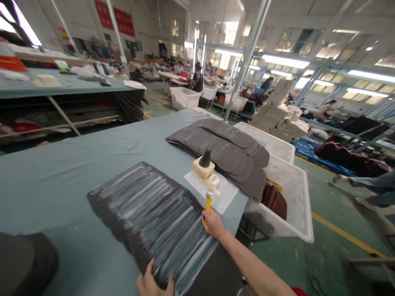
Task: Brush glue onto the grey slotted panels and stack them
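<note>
My right hand [213, 224] is wrapped round the yellow handle of a paintbrush [208, 201], its pale bristles pointing away at the white paper [226, 197]. Behind the bristles stands a cream-coloured container [202, 169] with a black cone-shaped top. In front of me lie overlapping dark grey sheets [132, 197], streaked across with wet-looking whitish glue or paste. My left hand [154, 285] rests on their near edge with the fingers spread; its lower part is cut off by the frame.
Stacked dark grey pieces [222, 152] with rounded ends lie further back on the blue-green table [77, 164]. Another dark stack [24, 263] sits at near left. White bins [304, 205] stand along the right edge, one holding brown pieces [274, 201]. People work in the background.
</note>
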Tool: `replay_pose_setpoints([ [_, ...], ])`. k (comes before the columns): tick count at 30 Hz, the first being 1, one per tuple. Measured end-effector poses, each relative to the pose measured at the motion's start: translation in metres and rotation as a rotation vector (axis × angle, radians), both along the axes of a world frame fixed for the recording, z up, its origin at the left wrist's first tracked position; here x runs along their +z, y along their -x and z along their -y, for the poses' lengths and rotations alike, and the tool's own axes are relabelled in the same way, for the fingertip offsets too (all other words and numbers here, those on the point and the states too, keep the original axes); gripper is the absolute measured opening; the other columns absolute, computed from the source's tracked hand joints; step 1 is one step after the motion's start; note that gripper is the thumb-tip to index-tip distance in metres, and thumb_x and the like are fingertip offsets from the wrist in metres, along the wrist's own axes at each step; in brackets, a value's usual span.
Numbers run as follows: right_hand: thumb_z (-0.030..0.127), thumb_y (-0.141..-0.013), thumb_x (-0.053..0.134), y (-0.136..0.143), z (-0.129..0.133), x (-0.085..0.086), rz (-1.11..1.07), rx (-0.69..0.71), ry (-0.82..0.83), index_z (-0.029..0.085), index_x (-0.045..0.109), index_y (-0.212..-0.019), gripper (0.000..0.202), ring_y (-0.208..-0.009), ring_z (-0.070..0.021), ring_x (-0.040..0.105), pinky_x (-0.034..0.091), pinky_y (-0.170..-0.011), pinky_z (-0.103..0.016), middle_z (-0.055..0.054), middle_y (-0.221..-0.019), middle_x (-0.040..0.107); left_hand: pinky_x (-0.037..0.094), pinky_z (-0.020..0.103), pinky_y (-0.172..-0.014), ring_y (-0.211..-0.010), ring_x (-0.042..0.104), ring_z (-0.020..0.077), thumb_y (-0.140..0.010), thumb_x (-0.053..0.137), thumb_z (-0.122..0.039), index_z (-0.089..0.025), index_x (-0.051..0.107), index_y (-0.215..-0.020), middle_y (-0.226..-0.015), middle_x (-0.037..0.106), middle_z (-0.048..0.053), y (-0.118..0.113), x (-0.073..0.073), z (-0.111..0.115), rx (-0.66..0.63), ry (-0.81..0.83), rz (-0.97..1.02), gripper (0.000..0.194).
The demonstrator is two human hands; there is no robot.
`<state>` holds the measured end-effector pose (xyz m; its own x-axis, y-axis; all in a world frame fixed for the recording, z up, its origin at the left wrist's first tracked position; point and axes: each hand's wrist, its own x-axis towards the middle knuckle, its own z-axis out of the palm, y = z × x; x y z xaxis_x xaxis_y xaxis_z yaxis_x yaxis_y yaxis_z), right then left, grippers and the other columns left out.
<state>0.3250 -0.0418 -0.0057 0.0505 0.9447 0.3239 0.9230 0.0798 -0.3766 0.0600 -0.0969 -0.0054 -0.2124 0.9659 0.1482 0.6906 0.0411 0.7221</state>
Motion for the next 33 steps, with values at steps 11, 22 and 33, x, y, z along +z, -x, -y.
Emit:
replay_pose_setpoints([
  [11,0.017,-0.086,0.042,-0.054,0.041,0.017,0.259,-0.156,-0.042,0.019,0.055,-0.094,0.015,-0.085,-0.0197,0.057,0.046,-0.071,-0.028,-0.012,-0.099,0.060,0.046,0.048,-0.094,-0.117,0.046,0.0294,-0.079,0.053,-0.026,-0.020,0.034,-0.134,-0.124,0.039,0.014,-0.046,0.057,0.020,-0.282,-0.041,0.092,0.058],
  [22,0.021,-0.084,0.043,-0.255,0.079,0.098,0.470,-0.358,-0.161,0.022,0.054,-0.091,0.013,-0.088,-0.0240,0.060,0.048,-0.066,-0.031,-0.013,-0.104,0.061,0.051,0.037,-0.081,-0.110,0.055,0.0272,-0.076,0.048,-0.011,-0.019,0.036,-0.132,-0.132,0.037,0.018,-0.234,0.096,0.003,-0.593,-0.067,0.266,0.058],
  [33,0.021,-0.084,0.047,-0.451,-0.117,0.174,0.393,-0.269,-0.175,0.020,0.052,-0.094,0.011,-0.081,-0.0187,0.055,0.041,-0.067,-0.026,-0.008,-0.094,0.058,0.042,0.046,-0.095,-0.119,0.042,0.0288,-0.082,0.051,-0.021,-0.015,0.033,-0.132,-0.123,0.038,0.016,-0.444,0.131,-0.150,-0.418,-0.257,0.292,0.054],
])
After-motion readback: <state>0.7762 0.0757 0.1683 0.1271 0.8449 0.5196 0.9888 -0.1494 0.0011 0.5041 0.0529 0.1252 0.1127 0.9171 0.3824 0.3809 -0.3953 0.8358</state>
